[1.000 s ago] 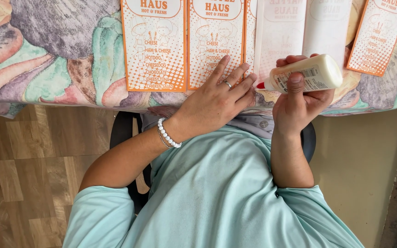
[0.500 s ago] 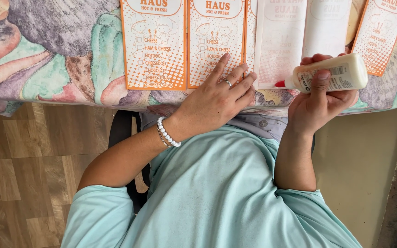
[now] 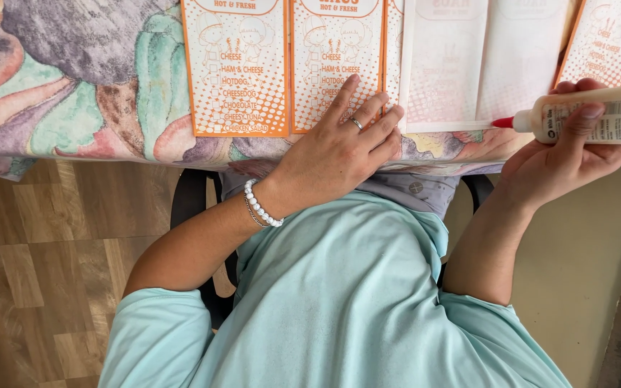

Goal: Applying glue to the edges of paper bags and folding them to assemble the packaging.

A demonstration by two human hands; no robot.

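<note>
My right hand (image 3: 566, 154) grips a white glue bottle (image 3: 591, 118) held sideways, its red tip pointing left near the lower edge of a pale, face-down paper sheet (image 3: 443, 68). My left hand (image 3: 339, 147), with a ring and a white bead bracelet, lies flat with fingers spread on the lower corner of an orange-and-white printed paper bag (image 3: 336, 65). Another orange printed bag (image 3: 235, 68) lies to its left, and one more (image 3: 605, 39) at the far right.
The bags lie in a row on a table covered with a patterned cloth (image 3: 73, 86) in purple, green and pink. Below the table edge are my light blue shirt (image 3: 332, 302), a black chair (image 3: 188, 208) and a wooden floor (image 3: 30, 266).
My right hand has carried the glue bottle to the right along the table edge. My left hand has stayed flat on the bag.
</note>
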